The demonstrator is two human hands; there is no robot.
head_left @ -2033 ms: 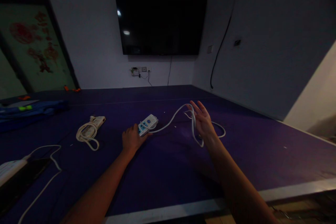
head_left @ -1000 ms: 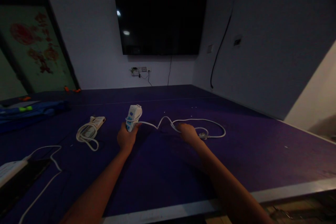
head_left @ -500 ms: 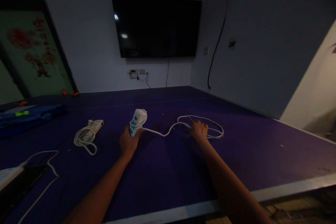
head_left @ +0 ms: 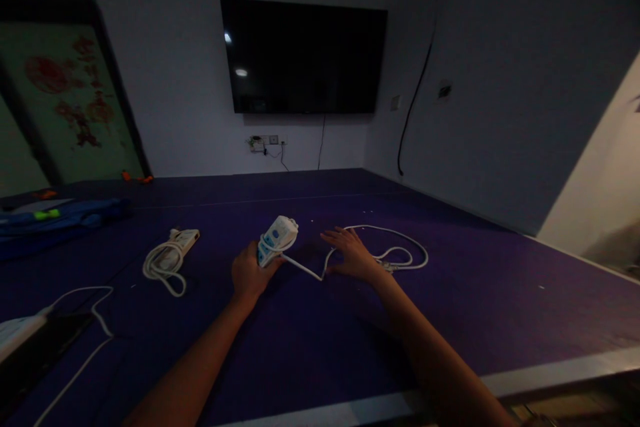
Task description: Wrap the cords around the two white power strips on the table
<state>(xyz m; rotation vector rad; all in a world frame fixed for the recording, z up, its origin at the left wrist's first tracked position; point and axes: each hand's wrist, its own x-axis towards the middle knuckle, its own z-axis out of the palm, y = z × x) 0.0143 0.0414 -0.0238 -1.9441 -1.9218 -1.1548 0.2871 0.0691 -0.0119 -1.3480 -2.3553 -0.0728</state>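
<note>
My left hand (head_left: 253, 271) is wrapped round a white and blue power strip (head_left: 279, 238), holding it tilted above the purple surface. A turn of its white cord (head_left: 301, 267) goes around the strip. From there the cord dips and runs to my right hand (head_left: 351, 253), whose fingers are stretched out and apart from the thumb. The cord passes beside and partly behind those fingers; whether they touch it is hard to see. Beyond the right hand the rest of the cord lies in a loose loop (head_left: 420, 247), with what looks like its plug (head_left: 387, 267) near the wrist.
Left of me lies another power strip (head_left: 189, 239) with its cord coiled on it. A third white strip (head_left: 20, 333) rests by a dark flat object (head_left: 55, 347) at the left edge. Blue cloth (head_left: 75, 217) lies behind. A television (head_left: 305, 57) hangs on the wall.
My right hand has moved left along the cord toward the power strip, and its fingers have spread. My left hand has shifted slightly right, tilting the strip further over.
</note>
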